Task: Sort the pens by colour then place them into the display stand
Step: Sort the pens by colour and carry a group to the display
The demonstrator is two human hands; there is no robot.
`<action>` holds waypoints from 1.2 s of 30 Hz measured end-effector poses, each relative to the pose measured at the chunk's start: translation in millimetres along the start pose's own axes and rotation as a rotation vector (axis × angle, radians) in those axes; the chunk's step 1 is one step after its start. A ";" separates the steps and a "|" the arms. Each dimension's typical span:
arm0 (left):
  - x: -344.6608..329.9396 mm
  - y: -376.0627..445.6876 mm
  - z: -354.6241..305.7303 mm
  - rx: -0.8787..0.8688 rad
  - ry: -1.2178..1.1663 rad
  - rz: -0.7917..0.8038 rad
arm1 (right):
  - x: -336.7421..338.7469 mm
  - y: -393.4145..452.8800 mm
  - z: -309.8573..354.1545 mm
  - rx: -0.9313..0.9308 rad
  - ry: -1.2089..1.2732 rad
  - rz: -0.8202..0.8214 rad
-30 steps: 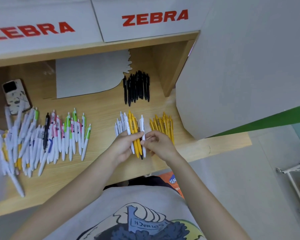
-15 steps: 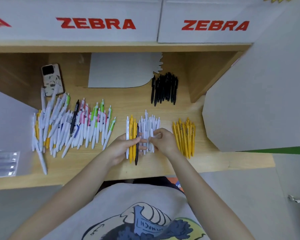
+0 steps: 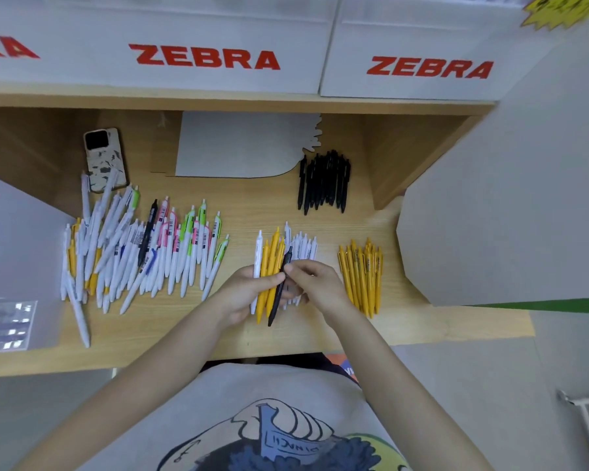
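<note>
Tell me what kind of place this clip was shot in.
Probably a stationery shop or its stockroom. White ZEBRA boxes line a wooden shelf, loose pens lie sorted into black and yellow piles, and the hands hold more.

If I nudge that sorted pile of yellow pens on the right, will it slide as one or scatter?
Probably scatter: the yellow pens lie loose, side by side, with nothing binding them. Their round barrels look apt to roll on the smooth wooden desk. They look stiff and light, so a gentle push should move them easily.
</note>
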State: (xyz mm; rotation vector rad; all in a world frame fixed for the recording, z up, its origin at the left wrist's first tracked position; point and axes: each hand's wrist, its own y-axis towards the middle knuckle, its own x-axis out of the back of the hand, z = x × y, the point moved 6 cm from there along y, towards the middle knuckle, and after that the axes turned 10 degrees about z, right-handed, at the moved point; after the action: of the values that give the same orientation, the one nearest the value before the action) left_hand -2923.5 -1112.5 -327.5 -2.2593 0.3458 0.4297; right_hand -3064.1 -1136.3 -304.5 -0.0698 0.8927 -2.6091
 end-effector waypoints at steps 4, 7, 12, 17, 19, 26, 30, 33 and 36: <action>-11.7 0.9 -5.6 0.033 0.046 0.113 | 6.1 -2.6 -1.0 0.027 0.102 -0.012; -12.2 4.2 -6.1 0.039 0.057 0.112 | 14.7 -3.7 -3.6 0.032 0.102 -0.070; -8.2 11.5 -4.4 0.026 0.058 -0.011 | 32.8 -2.6 -10.8 -0.022 0.084 -0.236; -12.9 16.3 -8.8 0.011 -0.005 -0.003 | 44.6 -4.4 -10.5 -0.137 0.288 -0.132; -14.8 18.7 -11.6 0.000 -0.007 -0.004 | 44.2 -5.4 -7.5 -0.178 0.367 -0.012; -18.5 24.3 -20.3 -0.027 -0.047 -0.014 | 57.3 -1.1 2.3 -0.038 0.692 0.010; -20.4 31.6 -28.0 -0.041 -0.046 -0.030 | 60.6 9.6 8.6 -0.107 0.489 -0.047; -20.7 37.9 -34.1 -0.058 -0.056 -0.033 | 62.0 23.1 13.6 -0.087 0.483 -0.018; -18.8 41.1 -35.9 -0.066 -0.068 -0.037 | 58.3 30.8 13.4 -0.064 0.569 0.048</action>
State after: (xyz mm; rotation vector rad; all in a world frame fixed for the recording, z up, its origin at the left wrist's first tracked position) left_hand -2949.1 -1164.2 -324.5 -2.3053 0.2571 0.5043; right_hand -3105.5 -1187.9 -316.6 0.6982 1.1371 -2.5884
